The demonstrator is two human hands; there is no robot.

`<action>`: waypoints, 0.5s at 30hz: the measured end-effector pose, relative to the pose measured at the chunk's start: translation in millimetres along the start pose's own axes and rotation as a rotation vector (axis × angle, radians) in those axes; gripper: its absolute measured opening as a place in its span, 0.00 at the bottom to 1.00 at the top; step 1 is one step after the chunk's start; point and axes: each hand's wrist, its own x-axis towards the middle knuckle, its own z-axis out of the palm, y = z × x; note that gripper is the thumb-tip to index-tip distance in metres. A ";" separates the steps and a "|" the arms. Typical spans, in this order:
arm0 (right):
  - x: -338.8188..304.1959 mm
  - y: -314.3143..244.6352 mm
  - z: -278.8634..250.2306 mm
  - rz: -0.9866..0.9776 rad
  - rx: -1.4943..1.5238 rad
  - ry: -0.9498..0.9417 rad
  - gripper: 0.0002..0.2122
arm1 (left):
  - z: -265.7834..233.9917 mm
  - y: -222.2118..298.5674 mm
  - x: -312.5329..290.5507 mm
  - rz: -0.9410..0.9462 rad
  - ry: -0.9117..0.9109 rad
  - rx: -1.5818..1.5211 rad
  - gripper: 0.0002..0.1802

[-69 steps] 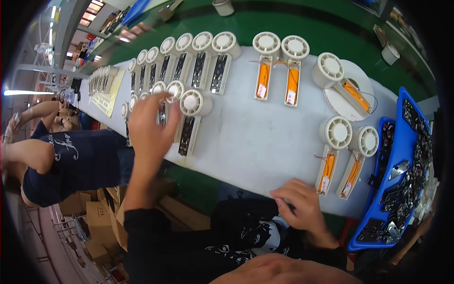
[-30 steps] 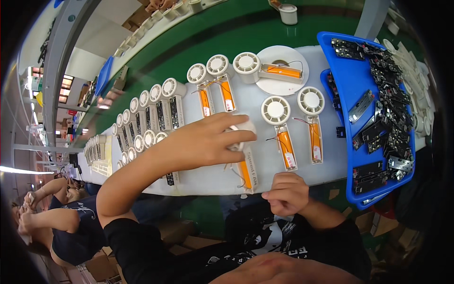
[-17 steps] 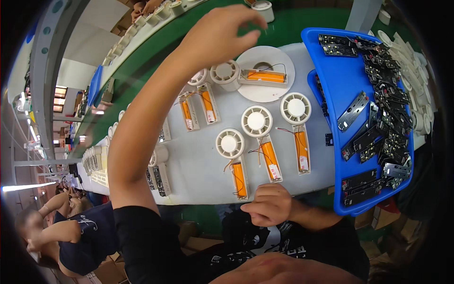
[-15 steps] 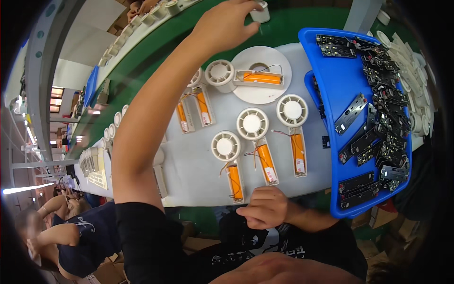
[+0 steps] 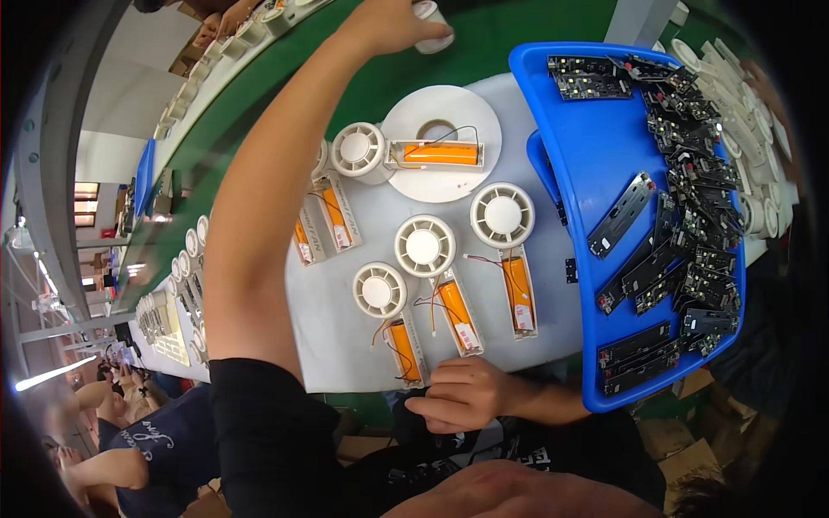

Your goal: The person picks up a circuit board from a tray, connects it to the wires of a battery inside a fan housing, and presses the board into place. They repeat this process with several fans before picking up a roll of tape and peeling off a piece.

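Observation:
At the top edge, over the green belt, my left hand (image 5: 389, 24) has its thumb against a small white round fan unit (image 5: 432, 30); the fingertips are partly out of view. My right hand (image 5: 464, 394) rests as a loose fist at the table's front edge, its inside hidden. Just beyond it stand white round fan heads, one of them a fan head (image 5: 426, 246) beside a handle with an orange battery (image 5: 458, 315). Another battery handle (image 5: 442, 154) lies on a white disc-shaped roll (image 5: 475, 121). Two more handles (image 5: 335, 216) sit partly behind my left forearm.
A blue tray (image 5: 570, 155) of black circuit boards (image 5: 691, 190) takes up the right side. White shells (image 5: 734, 129) are piled behind it. The green belt (image 5: 285, 95) runs along the far side, and a co-worker (image 5: 164, 449) sits at lower left.
My left hand has closed in on the white fan unit, its thumb now against it. The whole view has shifted, moving the table things leftward. The right fist stays at the table edge.

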 end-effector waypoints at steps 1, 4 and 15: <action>0.0 0.2 0.0 0.000 0.005 0.005 0.13 | -13.0 18.6 -6.6 -0.132 -0.058 -0.007 0.34; 0.3 0.1 -3.3 0.007 -0.018 -0.010 0.13 | -37.8 66.5 -32.8 -0.101 -0.169 0.087 0.35; -1.6 -18.1 1.9 -0.043 -0.229 -0.009 0.13 | -39.5 141.0 -131.8 0.111 0.071 0.347 0.17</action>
